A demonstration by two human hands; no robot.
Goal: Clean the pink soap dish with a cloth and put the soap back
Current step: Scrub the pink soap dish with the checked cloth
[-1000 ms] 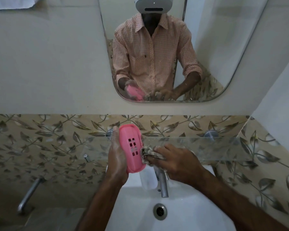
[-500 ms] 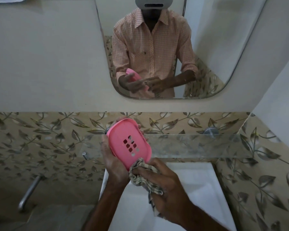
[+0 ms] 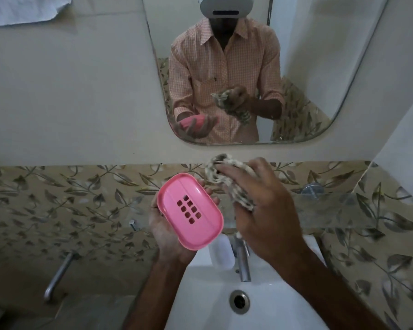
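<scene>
The pink soap dish (image 3: 190, 211) lies inner side up in my left hand (image 3: 167, 231), which holds it from below with fingers curled round its far edge. Its floor has several drain slots. My right hand (image 3: 265, 210) grips a crumpled patterned cloth (image 3: 229, 179) up and to the right of the dish, apart from it. A white soap bar (image 3: 221, 252) lies on the basin's back ledge, just below the dish and left of the tap.
A white basin (image 3: 200, 294) with a drain (image 3: 239, 301) and chrome tap (image 3: 242, 260) sits below my hands. A glass shelf (image 3: 339, 210) runs along the leaf-patterned tiles. A mirror (image 3: 248, 67) hangs above. A wall pipe (image 3: 57, 275) juts out at lower left.
My left hand has turned the dish flatter, hollow side toward me. My right hand has lifted the cloth off the dish's lower edge, up and to the right.
</scene>
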